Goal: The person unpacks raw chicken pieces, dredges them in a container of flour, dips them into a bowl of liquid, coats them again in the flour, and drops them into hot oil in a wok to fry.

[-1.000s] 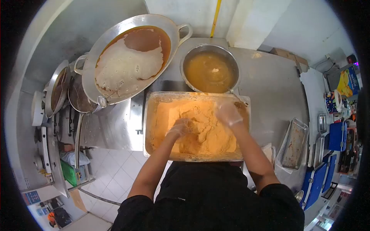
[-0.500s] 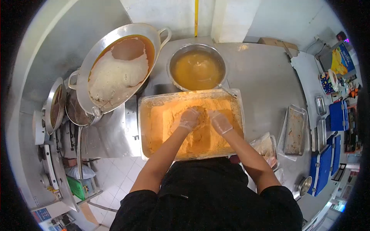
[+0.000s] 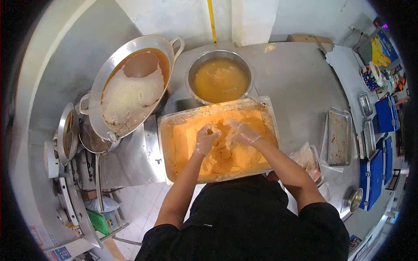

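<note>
A wide tray point(image 3: 167, 174) of orange breading flour point(image 3: 185, 145) lies in front of me. My left hand point(image 3: 205, 140), in a clear plastic glove, is closed around a small flour-coated piece point(image 3: 213, 129) above the flour. What the piece is under its coating I cannot make out. To its right, my gloved right hand point(image 3: 239, 133) hovers over the flour, fingers bent and apart, with nothing visible in them. A steel bowl point(image 3: 189, 80) of cloudy yellowish liquid stands just behind the tray.
At the left, a large two-handled pan point(image 3: 98, 111) holds brown oil with pale foam. A long-handled pot point(image 3: 99, 182) and another pan point(image 3: 65, 139) sit beside it. A metal tray point(image 3: 339, 139) and a bagged container point(image 3: 310, 163) are on the right, near blue coolers point(image 3: 370, 185).
My hands were down in the flour. Now the left has lifted a coated piece and shifted left, while the right has drawn up with its fingers apart. The view has tilted slightly.
</note>
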`<state>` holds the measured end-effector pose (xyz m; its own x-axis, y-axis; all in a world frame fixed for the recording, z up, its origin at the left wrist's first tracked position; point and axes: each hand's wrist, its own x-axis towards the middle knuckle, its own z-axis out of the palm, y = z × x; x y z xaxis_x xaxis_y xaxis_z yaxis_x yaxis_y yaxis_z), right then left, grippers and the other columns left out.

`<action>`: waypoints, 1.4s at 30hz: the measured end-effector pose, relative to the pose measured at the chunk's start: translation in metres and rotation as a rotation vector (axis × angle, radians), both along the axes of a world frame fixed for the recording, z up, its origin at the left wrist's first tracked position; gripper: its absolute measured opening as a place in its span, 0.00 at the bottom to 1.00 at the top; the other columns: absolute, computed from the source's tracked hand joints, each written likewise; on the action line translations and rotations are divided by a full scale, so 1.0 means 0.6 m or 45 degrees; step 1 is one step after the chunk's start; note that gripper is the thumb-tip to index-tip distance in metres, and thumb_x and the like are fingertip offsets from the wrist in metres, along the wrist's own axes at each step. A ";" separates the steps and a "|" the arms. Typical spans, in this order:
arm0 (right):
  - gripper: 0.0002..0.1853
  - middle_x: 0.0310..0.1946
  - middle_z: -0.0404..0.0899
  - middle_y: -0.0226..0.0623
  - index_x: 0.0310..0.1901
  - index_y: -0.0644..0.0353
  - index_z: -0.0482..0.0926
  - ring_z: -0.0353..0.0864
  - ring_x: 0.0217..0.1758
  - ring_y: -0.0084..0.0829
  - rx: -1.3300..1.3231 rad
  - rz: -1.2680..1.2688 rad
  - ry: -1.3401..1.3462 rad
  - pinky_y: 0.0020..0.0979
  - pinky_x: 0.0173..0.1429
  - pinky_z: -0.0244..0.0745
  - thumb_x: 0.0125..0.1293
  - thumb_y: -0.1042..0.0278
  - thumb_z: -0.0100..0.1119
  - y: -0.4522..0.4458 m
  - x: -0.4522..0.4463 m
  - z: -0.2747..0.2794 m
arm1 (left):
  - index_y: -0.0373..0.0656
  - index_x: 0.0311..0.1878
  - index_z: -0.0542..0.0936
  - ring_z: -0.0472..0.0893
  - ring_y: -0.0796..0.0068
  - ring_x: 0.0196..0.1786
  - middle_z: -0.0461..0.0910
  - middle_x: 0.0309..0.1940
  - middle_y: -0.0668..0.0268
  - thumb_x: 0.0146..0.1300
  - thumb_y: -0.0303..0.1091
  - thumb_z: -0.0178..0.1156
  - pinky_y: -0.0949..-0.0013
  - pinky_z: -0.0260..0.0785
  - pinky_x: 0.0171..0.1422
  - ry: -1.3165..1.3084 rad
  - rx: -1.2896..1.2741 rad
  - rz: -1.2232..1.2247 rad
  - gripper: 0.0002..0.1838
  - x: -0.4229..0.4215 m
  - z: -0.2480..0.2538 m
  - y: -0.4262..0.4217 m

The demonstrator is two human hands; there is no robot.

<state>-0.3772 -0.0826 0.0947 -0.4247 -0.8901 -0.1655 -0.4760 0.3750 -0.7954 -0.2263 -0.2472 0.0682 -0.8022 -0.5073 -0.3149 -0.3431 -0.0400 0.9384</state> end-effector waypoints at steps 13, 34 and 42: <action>0.17 0.49 0.87 0.44 0.53 0.59 0.85 0.85 0.54 0.38 -0.308 -0.705 -0.335 0.39 0.58 0.77 0.62 0.65 0.65 -0.174 -0.147 0.143 | 0.44 0.68 0.73 0.78 0.50 0.61 0.78 0.60 0.45 0.61 0.53 0.66 0.54 0.70 0.66 -0.608 -1.102 -0.484 0.35 -0.050 -0.085 -0.007; 0.12 0.46 0.84 0.53 0.49 0.63 0.80 0.84 0.50 0.53 0.506 0.281 0.634 0.45 0.55 0.79 0.67 0.69 0.54 0.018 -0.050 -0.097 | 0.47 0.67 0.74 0.80 0.49 0.59 0.77 0.62 0.48 0.62 0.54 0.64 0.52 0.71 0.64 -0.676 -0.512 -0.467 0.33 -0.091 -0.029 0.030; 0.38 0.54 0.80 0.60 0.67 0.64 0.69 0.82 0.57 0.54 0.610 0.067 0.150 0.48 0.62 0.75 0.59 0.54 0.70 0.012 -0.019 -0.058 | 0.39 0.66 0.74 0.82 0.58 0.56 0.82 0.55 0.53 0.58 0.54 0.69 0.56 0.74 0.58 -0.491 -0.687 -0.470 0.38 -0.018 -0.140 -0.017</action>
<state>-0.3884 -0.0752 0.0597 -0.4215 -0.7464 -0.5150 -0.5808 0.6583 -0.4788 -0.2369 -0.2572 -0.0159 -0.8331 -0.3902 -0.3921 -0.5530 0.5718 0.6059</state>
